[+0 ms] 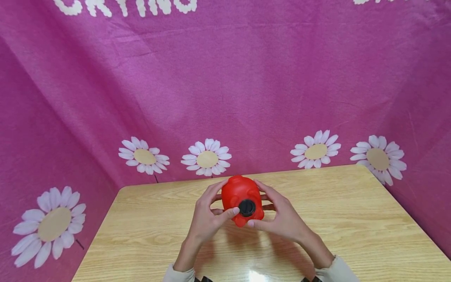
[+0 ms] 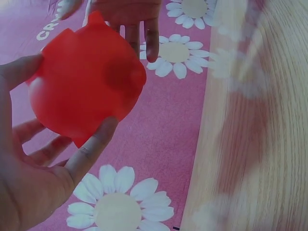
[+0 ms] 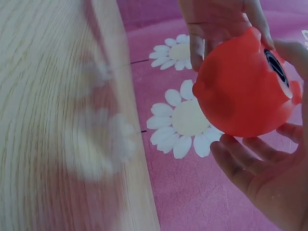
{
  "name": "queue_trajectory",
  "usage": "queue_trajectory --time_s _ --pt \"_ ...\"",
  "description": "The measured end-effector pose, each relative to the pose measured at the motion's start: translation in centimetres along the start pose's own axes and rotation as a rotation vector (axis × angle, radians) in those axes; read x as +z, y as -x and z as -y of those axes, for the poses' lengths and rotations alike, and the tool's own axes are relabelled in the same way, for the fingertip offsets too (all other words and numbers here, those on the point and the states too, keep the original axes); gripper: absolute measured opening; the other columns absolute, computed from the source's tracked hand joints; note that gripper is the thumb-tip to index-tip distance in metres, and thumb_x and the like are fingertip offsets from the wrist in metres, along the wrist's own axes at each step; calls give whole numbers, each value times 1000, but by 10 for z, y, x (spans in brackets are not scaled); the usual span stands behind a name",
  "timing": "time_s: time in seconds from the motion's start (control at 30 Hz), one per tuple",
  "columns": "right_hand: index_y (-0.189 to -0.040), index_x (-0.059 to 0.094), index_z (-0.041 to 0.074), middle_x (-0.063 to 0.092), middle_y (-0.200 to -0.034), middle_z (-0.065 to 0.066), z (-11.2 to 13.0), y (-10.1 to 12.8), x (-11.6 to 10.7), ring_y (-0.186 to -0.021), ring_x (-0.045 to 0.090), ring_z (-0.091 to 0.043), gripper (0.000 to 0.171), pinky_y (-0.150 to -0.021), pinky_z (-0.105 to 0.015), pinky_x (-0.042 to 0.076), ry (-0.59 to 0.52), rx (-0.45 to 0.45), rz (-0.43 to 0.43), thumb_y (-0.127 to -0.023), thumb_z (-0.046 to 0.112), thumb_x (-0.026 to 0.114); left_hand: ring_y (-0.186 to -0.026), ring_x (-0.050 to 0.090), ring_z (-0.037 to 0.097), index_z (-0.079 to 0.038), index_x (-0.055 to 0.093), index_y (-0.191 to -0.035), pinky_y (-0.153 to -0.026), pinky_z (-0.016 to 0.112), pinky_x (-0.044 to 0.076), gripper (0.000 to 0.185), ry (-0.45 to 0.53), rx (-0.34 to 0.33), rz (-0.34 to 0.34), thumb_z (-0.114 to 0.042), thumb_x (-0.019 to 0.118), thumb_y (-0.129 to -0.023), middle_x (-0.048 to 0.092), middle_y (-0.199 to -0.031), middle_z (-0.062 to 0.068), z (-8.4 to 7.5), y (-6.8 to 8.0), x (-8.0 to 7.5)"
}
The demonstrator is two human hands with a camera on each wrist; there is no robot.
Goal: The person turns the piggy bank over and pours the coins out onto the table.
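A round red piggy bank (image 1: 237, 192) is held above the table, its underside with stubby feet and a round black plug (image 1: 247, 207) turned toward me. My left hand (image 1: 208, 217) grips its left side, the thumb lying at the plug's edge. On the other side my right hand (image 1: 282, 215) holds it, with the thumb by the lower feet and the fingers behind. In the left wrist view, the left hand (image 2: 43, 178) spreads round the smooth red body (image 2: 82, 86). The plug (image 3: 276, 67) shows side-on in the right wrist view, where right-hand fingers (image 3: 240, 163) support the body from below.
A light wood-grain table (image 1: 148, 231) lies under both hands. Behind it and at both sides hangs a magenta cloth (image 1: 225, 86) printed with white daisies (image 1: 206, 158) and white lettering (image 1: 141, 6). Shadows of the hands fall on the tabletop.
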State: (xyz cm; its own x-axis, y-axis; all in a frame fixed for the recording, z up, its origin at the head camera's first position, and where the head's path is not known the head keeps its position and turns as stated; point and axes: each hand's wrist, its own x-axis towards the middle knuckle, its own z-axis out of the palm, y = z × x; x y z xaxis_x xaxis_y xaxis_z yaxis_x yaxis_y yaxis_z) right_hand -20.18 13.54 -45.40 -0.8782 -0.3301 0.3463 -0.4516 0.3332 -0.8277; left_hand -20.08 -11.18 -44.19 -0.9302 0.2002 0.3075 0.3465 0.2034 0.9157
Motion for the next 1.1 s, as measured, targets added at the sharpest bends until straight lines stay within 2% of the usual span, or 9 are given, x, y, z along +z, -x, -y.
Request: queue_trajectory --time_s 0.1,0.27,0.47,0.7,0.87,1.1 --pt "-165 40 31 62 -147 0 1 0 1 -123 68 -28 107 -92 -35 65 25 -33 9 -76 33 98 -121 69 37 -29 59 -153 -76 34 69 69 17 -13 -10 -19 85 -90 62 -147 1 0 0 0" --pt "-164 42 26 62 -145 -1 1 -1 4 -123 69 -27 108 -92 -34 66 46 -85 -23 -73 25 101 -119 69 31 -28 59 -153 -82 33 68 67 -49 -23 -41 -25 84 -90 64 -146 0 0 0 1" --pt "-164 42 23 62 -145 -2 1 -1 9 -125 68 -27 114 -92 -36 66 101 -68 -54 -69 30 103 -109 72 27 -25 58 -153 -78 27 65 65 -79 -69 -47 -32 82 -93 65 -144 4 1 1 6" --pt "-159 48 15 67 -142 -5 0 -2 9 -120 70 -25 105 -91 -33 66 117 -85 -95 -69 23 103 -105 72 26 -21 56 -154 -73 27 66 67 -123 -112 -34 -37 82 -95 66 -143 4 -5 2 8" --pt "-158 50 17 69 -139 -4 -1 -2 8 -120 69 -23 102 -90 -32 66 80 -70 -95 -69 19 102 -106 71 23 -19 54 -156 -74 25 65 71 -187 -91 -8 -41 82 -94 65 -141 2 -8 2 5" --pt "-157 52 21 70 -136 -1 -2 0 8 -118 68 -21 103 -89 -31 66 38 -65 -104 -67 18 102 -105 64 15 -16 57 -153 -81 30 62 73 -293 -5 -10 -40 84 -91 68 -132 0 -8 0 4"
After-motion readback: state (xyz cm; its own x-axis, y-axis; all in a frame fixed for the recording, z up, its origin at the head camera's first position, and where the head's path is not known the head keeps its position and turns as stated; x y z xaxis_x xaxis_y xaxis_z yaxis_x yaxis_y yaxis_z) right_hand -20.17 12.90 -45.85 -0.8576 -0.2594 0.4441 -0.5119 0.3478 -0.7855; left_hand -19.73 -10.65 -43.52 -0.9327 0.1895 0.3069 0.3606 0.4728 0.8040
